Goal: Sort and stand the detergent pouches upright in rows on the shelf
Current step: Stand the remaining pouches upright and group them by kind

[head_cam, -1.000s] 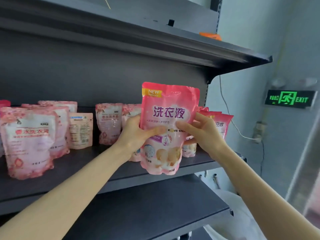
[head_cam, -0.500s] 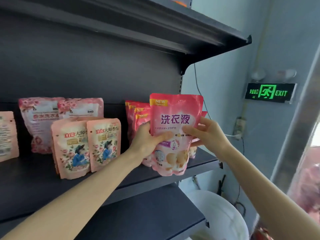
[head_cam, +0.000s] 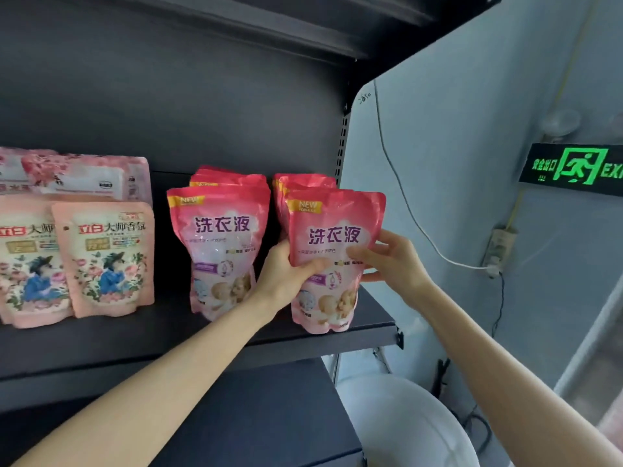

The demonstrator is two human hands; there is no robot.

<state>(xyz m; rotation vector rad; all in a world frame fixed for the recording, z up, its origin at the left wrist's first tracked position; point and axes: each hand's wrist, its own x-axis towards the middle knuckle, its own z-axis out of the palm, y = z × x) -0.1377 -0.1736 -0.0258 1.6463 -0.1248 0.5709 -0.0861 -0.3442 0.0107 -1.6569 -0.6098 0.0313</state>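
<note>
Gripping the pink pouch [head_cam: 335, 230] at its waist in the head view, your left hand [head_cam: 286, 281] and right hand [head_cam: 392, 261] curl their fingers round it, fronting the right-hand row [head_cam: 303, 183]. Seat its base flat on the shelf [head_cam: 371, 326], squared with those behind, before releasing.

Pouch lowered to the shelf

The pink pouch [head_cam: 333, 230], held a second ago with its base hanging below the shelf [head_cam: 371, 328] lip, now has its base at the front edge, between the left hand [head_cam: 286, 278] and right hand [head_cam: 394, 261], in front of the row of matching pouches [head_cam: 303, 183] behind both hands.
</note>
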